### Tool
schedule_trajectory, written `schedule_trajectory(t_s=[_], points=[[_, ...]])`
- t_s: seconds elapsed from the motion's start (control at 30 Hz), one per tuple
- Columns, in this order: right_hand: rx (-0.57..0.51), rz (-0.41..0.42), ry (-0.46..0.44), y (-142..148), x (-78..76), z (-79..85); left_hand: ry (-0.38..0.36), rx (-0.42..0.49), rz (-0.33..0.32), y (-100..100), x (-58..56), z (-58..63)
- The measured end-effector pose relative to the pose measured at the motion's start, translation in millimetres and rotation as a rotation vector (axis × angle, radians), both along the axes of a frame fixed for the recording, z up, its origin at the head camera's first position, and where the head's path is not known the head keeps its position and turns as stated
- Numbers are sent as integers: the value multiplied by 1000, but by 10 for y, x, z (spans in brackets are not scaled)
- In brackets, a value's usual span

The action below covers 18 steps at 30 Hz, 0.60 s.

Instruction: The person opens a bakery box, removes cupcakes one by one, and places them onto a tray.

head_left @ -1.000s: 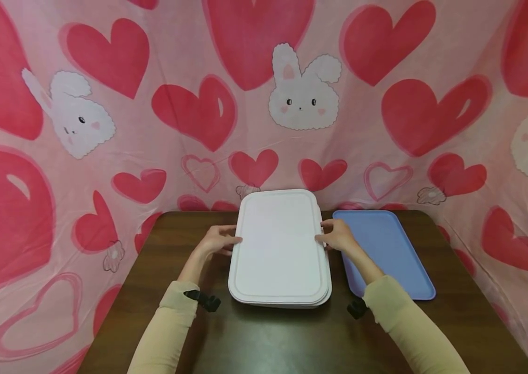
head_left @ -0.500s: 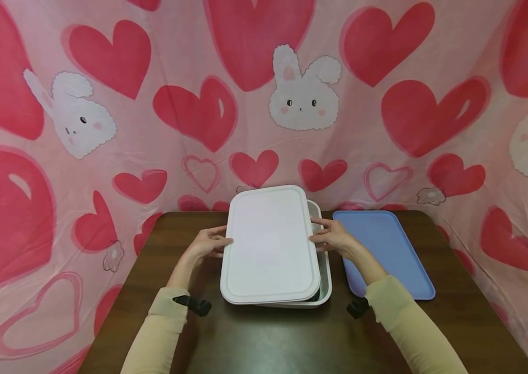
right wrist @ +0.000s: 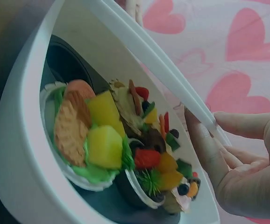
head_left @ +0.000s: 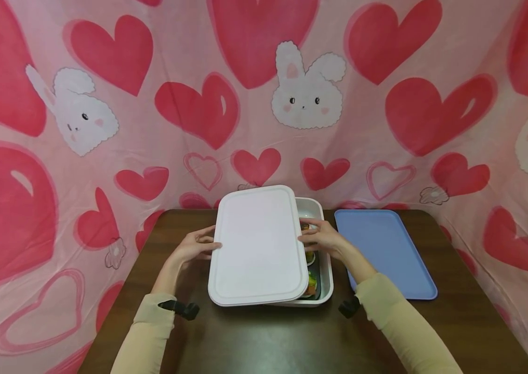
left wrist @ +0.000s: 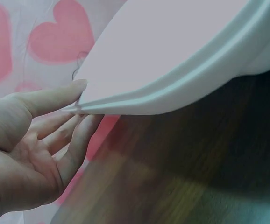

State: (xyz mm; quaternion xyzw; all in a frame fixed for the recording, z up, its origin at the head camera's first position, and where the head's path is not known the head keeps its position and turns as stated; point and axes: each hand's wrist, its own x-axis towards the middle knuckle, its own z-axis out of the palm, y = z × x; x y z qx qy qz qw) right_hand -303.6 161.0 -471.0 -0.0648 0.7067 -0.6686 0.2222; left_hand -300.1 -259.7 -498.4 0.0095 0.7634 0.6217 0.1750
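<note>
Both hands hold a white rectangular lid (head_left: 256, 246), tilted and raised over the left part of a white deep container (head_left: 327, 283). My left hand (head_left: 194, 245) pinches the lid's left edge, thumb on top and fingers beneath, as the left wrist view shows. On the opposite edge my right hand (head_left: 324, 237) pinches the rim in the same way, above the container's exposed side. Inside, in the right wrist view, a dark tray with round wells (right wrist: 62, 60) bears small cups topped with yellow cubes (right wrist: 105, 147), a ridged brown piece, red bits and green leaves. The lid hides the container's left side.
A blue rectangular tray (head_left: 385, 249) lies on the brown wooden table (head_left: 264, 337), to the right of the container. Behind the table hangs a pink cloth (head_left: 175, 47) with hearts and rabbits.
Both hands have lifted the lid and moved it left, tilting it. The container's right side and some of the colourful cups inside now show. The blue tray has stayed put.
</note>
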Motion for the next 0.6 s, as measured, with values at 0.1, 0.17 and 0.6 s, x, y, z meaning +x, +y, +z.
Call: schedule_trajectory(t_s=[0.1,0.17,0.6], points=[[9,16,8,-73,-12,-7,-3,-18,13,-80,33,1],[12,21,7,-139,-16,-6,-10,-34,31,-133,60,0],[17,-5,-39,-543,25,2,-37,-39,74,-444,213,-71]])
